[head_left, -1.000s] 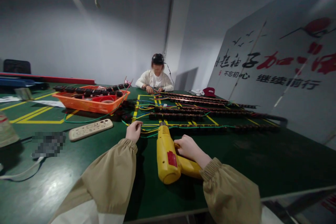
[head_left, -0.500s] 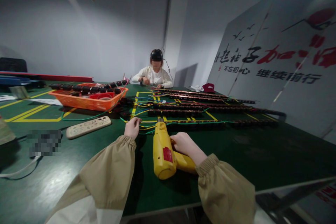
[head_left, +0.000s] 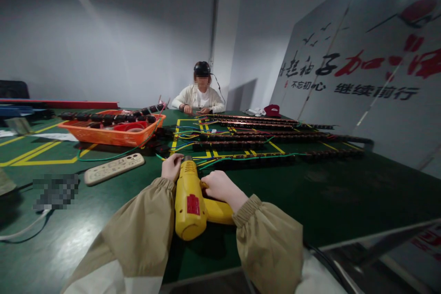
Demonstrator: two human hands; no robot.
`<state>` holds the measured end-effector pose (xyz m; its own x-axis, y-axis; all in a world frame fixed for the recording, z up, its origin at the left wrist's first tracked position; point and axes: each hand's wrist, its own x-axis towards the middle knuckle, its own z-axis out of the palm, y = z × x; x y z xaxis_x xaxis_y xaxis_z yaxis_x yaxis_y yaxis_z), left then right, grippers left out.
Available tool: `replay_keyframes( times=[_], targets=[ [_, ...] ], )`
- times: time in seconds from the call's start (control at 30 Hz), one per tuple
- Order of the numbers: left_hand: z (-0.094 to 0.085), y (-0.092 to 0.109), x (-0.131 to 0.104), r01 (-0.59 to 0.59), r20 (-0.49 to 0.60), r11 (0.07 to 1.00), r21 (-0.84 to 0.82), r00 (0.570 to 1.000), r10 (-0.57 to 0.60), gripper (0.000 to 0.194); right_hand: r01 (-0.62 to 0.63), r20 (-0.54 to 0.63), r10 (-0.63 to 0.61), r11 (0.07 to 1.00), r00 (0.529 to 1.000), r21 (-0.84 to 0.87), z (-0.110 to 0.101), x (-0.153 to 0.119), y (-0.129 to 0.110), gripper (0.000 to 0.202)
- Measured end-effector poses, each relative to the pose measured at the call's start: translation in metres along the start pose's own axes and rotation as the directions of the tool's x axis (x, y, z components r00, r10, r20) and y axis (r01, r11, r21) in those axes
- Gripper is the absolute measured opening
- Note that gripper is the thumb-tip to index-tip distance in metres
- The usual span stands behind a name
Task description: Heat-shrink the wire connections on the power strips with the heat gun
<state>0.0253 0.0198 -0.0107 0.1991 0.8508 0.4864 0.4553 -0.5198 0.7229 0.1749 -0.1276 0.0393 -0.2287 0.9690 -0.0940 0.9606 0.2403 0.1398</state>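
My right hand (head_left: pixel 220 187) is closed round the handle of a yellow heat gun (head_left: pixel 190 202), whose metal nozzle (head_left: pixel 188 158) points away from me at the wires. Just left of that nozzle, my left hand (head_left: pixel 171 167) has its fingers pinched together at the ends of the wires; what lies between the fingertips is too small to make out. Green and yellow wires (head_left: pixel 210 161) run from there to the nearest long dark strip (head_left: pixel 255 158). Several more such strips (head_left: pixel 234 138) lie behind it, side by side, with coloured wire ends at their left.
An orange basket (head_left: pixel 110 137) of dark cylindrical parts stands at the left. In front of it lie a beige power strip (head_left: pixel 114 170) and a blurred dark object with a white cable (head_left: pixel 25 232). Across the green table (head_left: pixel 330 197) sits a person (head_left: pixel 200 96); a dark red cap (head_left: pixel 272 110) lies nearby.
The heat gun in my right hand has moved left, bringing its nozzle close beside my left hand. My left hand stays pinched at the wire ends. The view has shifted slightly.
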Motion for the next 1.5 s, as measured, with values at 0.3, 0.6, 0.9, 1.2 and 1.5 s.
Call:
replay_keyframes(
  times=[0.3, 0.6, 0.9, 1.2, 1.5],
  targets=[
    [0.001, -0.004, 0.001, -0.018, -0.026, 1.000, -0.023, 1.000, 0.017, 0.026, -0.023, -0.003, 0.023, 0.996, 1.000, 0.090, 0.000, -0.005, 0.010, 0.029],
    [0.003, -0.008, 0.000, -0.067, -0.017, 0.998, -0.020, 0.998, 0.067, 0.024, -0.123, 0.031, 0.120, 0.984, 0.992, 0.131, 0.008, -0.029, 0.042, 0.028],
    [-0.005, 0.009, -0.008, -0.026, -0.028, 0.994, 0.109, 0.999, 0.030, 0.020, -0.223, 0.031, 0.221, 0.972, 0.975, 0.078, 0.007, -0.048, 0.057, 0.028],
    [-0.003, 0.014, -0.008, 0.054, -0.043, 0.993, 0.108, 0.998, -0.050, 0.013, -0.132, 0.034, 0.131, 0.991, 0.991, 0.009, 0.004, -0.041, 0.038, 0.027],
    [-0.003, 0.011, -0.007, 0.078, -0.012, 0.992, 0.103, 0.997, -0.077, 0.012, -0.009, -0.008, 0.009, 1.000, 1.000, -0.004, 0.000, -0.009, 0.005, 0.028]
  ],
)
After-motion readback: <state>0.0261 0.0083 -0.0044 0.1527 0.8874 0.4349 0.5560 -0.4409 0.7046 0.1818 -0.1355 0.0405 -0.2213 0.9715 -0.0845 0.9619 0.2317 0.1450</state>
